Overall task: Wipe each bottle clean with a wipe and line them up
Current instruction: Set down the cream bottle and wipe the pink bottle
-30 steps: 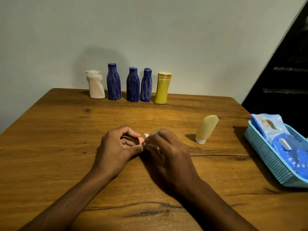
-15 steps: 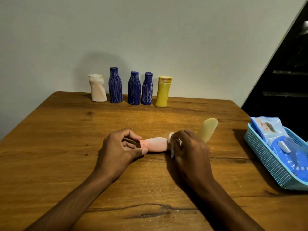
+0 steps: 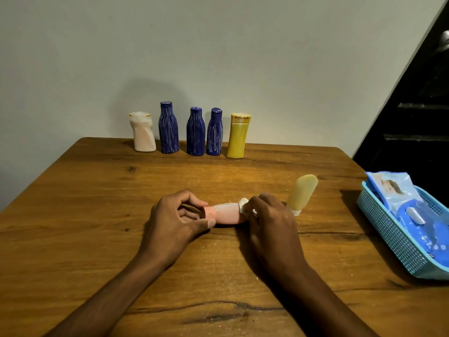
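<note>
So the pink bottle (image 3: 226,213) is lying on its side mid-tabletop, toward the near edge. The left hand (image 3: 175,222) pinches its cap end, thumb and fingers curled around it. The right hand (image 3: 269,220) is closed around a white wipe (image 3: 243,205) at the other end. Risk, I'd guess: the tilted pale yellow tube (image 3: 301,194) stands just beside those right knuckles, so a wide stroke could topple it. Five bottles already stand along the far edge (image 3: 279,152).
</note>
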